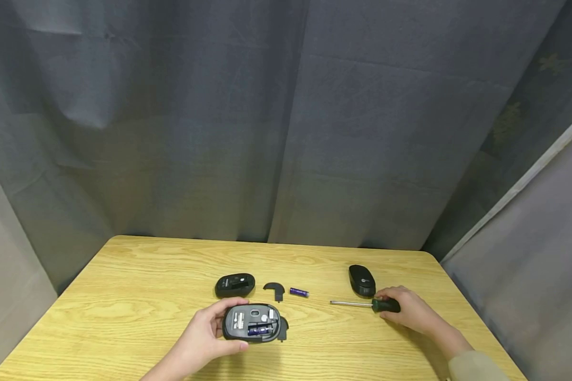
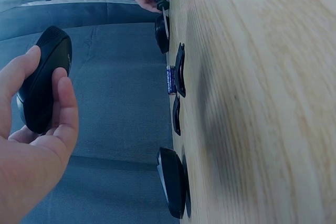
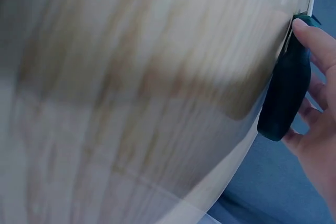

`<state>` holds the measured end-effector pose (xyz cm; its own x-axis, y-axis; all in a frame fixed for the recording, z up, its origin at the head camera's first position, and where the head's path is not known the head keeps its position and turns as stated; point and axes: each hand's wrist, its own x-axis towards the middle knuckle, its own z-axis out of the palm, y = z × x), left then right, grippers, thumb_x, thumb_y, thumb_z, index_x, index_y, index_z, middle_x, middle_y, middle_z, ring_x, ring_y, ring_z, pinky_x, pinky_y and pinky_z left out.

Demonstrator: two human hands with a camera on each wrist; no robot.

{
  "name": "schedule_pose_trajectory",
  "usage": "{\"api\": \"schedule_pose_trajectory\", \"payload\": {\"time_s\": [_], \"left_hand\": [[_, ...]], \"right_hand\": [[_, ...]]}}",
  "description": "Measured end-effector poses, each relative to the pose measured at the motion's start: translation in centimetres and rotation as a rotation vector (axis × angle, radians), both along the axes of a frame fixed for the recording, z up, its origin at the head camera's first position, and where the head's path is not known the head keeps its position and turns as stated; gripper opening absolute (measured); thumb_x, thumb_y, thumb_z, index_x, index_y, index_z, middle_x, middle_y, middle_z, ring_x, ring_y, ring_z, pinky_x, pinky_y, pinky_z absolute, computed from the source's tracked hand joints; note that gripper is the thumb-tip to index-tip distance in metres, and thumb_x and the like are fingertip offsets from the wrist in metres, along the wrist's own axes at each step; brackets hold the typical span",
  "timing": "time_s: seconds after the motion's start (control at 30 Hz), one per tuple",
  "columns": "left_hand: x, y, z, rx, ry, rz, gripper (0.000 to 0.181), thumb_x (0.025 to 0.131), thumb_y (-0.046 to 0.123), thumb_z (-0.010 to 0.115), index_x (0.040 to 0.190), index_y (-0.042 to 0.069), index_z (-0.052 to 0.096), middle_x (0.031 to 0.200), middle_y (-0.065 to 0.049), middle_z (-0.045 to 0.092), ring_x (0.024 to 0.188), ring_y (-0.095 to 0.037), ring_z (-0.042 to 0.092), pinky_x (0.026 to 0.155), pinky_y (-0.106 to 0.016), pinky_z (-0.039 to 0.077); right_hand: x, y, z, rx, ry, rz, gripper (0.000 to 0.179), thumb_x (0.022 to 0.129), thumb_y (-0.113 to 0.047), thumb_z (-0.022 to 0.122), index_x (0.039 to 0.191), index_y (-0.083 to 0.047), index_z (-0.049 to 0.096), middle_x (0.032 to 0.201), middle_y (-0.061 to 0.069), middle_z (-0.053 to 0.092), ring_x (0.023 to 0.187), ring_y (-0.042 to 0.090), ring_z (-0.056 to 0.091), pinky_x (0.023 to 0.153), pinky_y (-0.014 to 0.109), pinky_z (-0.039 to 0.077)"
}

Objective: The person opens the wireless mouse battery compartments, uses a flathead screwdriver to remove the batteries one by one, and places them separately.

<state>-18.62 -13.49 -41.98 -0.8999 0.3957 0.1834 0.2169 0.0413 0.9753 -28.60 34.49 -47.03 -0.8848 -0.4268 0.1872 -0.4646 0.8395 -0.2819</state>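
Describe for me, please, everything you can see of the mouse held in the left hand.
The mouse has a black, plastic-looking shell and a dark grey underside with pale markings. Its battery compartment is uncovered, with a purple-blue battery inside. The left hand holds it above the table, between thumb and fingers, its underside turned toward the head camera.

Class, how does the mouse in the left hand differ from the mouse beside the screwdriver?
The held mouse is in the left hand; the other mouse, beside the screwdriver, rests on the table. The held mouse turns its underside to the head camera, a blue battery showing inside; the other mouse shows its top, with a pale logo. Both are dark and rounded.
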Motion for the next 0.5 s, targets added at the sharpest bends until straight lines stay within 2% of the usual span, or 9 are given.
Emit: {"api": "schedule_pose_trajectory", "payload": {"time_s": [0.17, 0.33, 0.5], "left_hand": [[0.03, 0.02, -0.03, 0.000, 0.004, -0.004, 0.069, 0.068, 0.006, 0.082, 0.129, 0.004, 0.050, 0.126, -0.023, 0.055, 0.100, -0.016, 0.064, 0.087, -0.023, 0.053], [-0.12, 0.05, -0.19, -0.018, 0.002, 0.004, 0.069, 0.067, 0.007, 0.083, 0.128, 0.007, 0.051, 0.125, -0.021, 0.056, 0.099, -0.017, 0.065, 0.087, -0.024, 0.053], [-0.15, 0.05, -0.23, -0.016, -0.008, 0.002, 0.070, 0.067, 0.008, 0.083, 0.129, 0.007, 0.051, 0.125, -0.020, 0.055, 0.100, -0.017, 0.064, 0.087, -0.025, 0.054]], "right_hand": [[-0.45, 0.23, -0.52, 0.022, 0.026, 0.018, 0.030, 0.075, -0.026, 0.079, 0.102, -0.019, 0.066, 0.098, -0.010, 0.062, 0.090, 0.013, 0.058, 0.076, 0.034, 0.053], [-0.74, 0.27, -0.73, 0.012, 0.018, 0.039, 0.024, 0.078, -0.023, 0.077, 0.099, -0.021, 0.065, 0.095, -0.013, 0.059, 0.088, 0.008, 0.055, 0.074, 0.030, 0.052], [-0.81, 0.28, -0.65, 0.026, 0.006, 0.047, 0.024, 0.079, -0.021, 0.075, 0.100, -0.020, 0.066, 0.096, -0.012, 0.060, 0.089, 0.009, 0.056, 0.074, 0.031, 0.052]]}}
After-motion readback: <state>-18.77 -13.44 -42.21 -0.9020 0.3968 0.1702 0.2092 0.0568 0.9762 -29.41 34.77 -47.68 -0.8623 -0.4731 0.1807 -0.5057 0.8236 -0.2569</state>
